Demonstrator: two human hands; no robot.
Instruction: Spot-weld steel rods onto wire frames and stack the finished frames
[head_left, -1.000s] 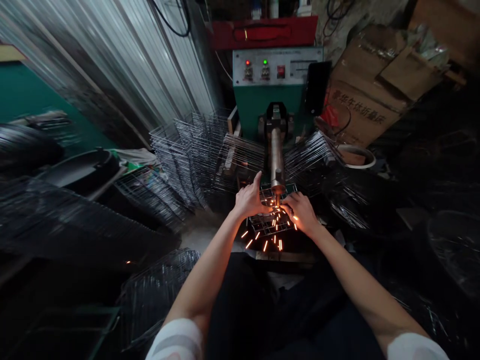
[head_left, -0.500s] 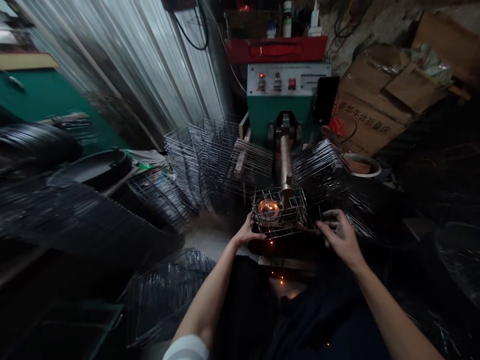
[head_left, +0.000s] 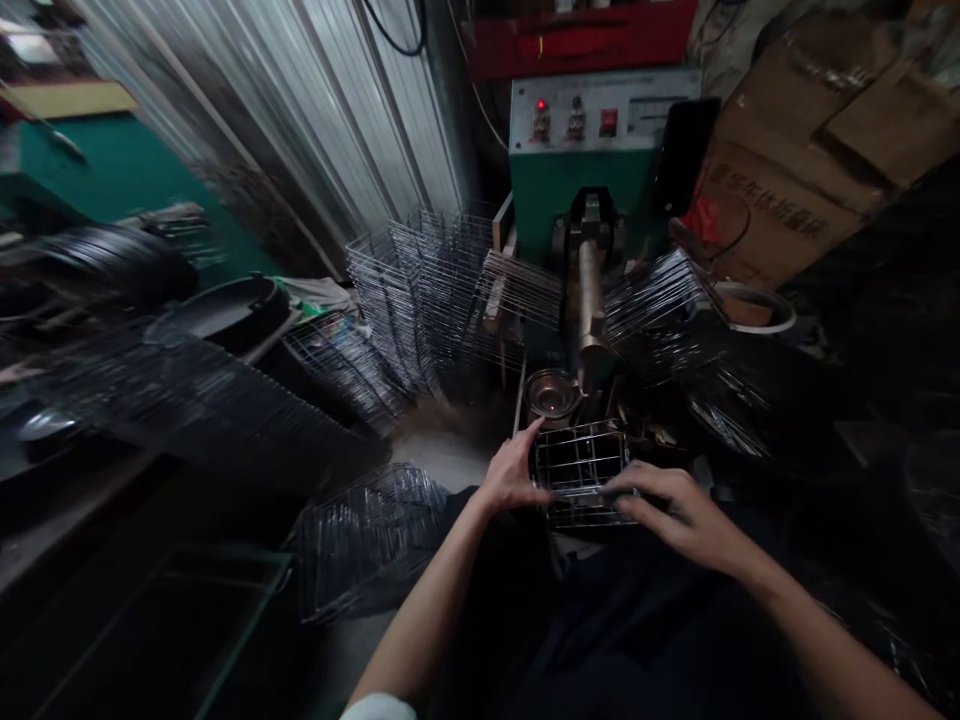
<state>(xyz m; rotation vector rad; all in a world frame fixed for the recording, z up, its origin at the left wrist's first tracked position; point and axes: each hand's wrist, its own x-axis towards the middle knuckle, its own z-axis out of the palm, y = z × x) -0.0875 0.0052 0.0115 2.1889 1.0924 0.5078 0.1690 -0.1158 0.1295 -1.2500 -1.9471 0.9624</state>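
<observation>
A small wire basket is held low before the green welding machine. My left hand grips its left side, thumb and fingers spread around the wires. My right hand is at the basket's right side, thumb and fingers pinched close to its wires; whether it holds a separate small piece is too dark to tell. Just beyond the basket sits a round metal dish, beside the machine's metal arm.
Wire panels stand in stacks left of the machine, and more wire pieces lie right of it. Another wire stack is low on the left. Cardboard boxes and a round bowl are at the right.
The basket has come toward me, off the machine's arm, uncovering the round dish. My right hand has moved in to the basket. The orange glow and falling sparks are gone.
</observation>
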